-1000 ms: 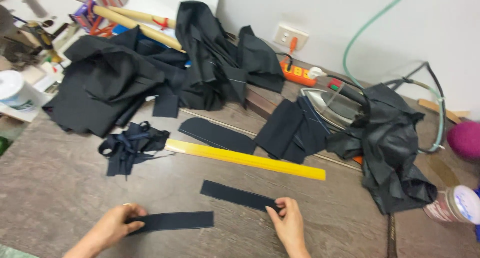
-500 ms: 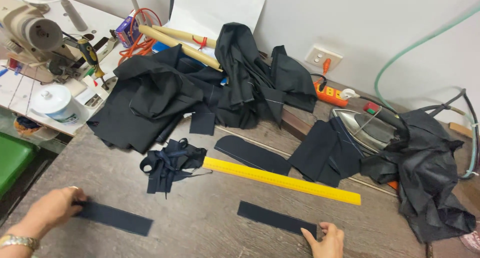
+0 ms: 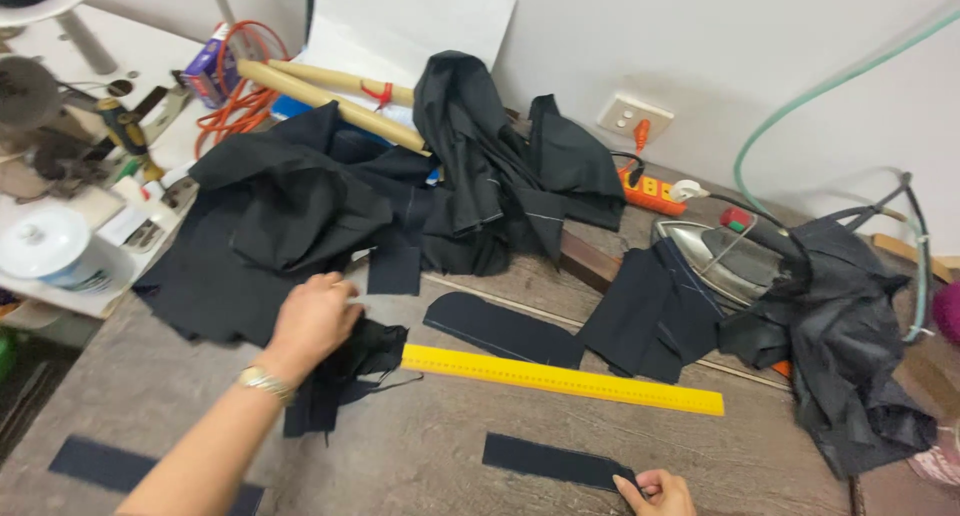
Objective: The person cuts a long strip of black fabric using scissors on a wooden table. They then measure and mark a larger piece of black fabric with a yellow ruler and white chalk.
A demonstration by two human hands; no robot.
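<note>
The left hand (image 3: 312,321) closes over a bundle of dark fabric scraps (image 3: 345,371) left of the yellow ruler (image 3: 560,379), while the right hand (image 3: 655,491) pinches a dark strip (image 3: 550,461) (near edge); loose scraps could snag and shift the ruler.

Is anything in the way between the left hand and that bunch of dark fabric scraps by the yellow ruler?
No, nothing visible is in the way. The left hand already rests on the bunch of dark fabric scraps, just left of the yellow ruler. The right hand touches a separate dark fabric strip.
</note>
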